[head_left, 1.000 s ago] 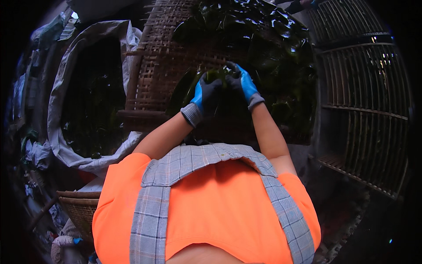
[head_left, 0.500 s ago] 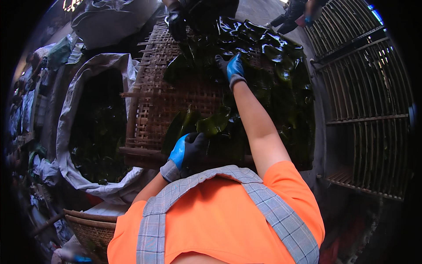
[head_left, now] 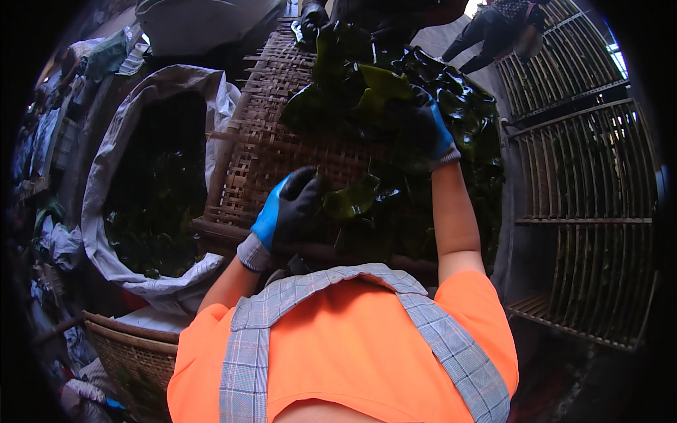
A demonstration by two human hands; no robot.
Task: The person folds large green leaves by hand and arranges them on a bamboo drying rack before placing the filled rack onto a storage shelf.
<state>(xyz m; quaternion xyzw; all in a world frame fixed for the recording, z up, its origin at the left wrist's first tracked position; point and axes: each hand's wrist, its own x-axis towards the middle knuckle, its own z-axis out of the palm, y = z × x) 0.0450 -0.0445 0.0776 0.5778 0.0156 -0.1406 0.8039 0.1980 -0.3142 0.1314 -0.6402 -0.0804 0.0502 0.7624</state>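
My left hand (head_left: 283, 207), in a blue and black glove, is over the near left part of a woven bamboo mat (head_left: 250, 144). Its fingers are curled together; whatever they hold, if anything, is hidden. Next to those fingers lies a glossy, wet green seaweed-like sheet (head_left: 352, 200). Farther off to the right, my right hand (head_left: 429, 128), gloved alike, closes on a raised dark green sheet (head_left: 384, 86), its fingers partly lost in shadow. More such sheets (head_left: 462, 151) cover the mat's right side in overlapping layers.
On the left is a pale open sack (head_left: 106, 211) full of dark green pieces. A woven basket (head_left: 137, 352) stands near left. Across the mat, a co-worker's dark-gloved hand (head_left: 312, 20) is at its far edge. Slatted racks (head_left: 578, 162) line the right; another person (head_left: 493, 32) stands beyond.
My right hand has moved right and nearer, and a green sheet now stands raised beside it. My left hand has shifted slightly up and left. The co-worker's hand has moved farther away.
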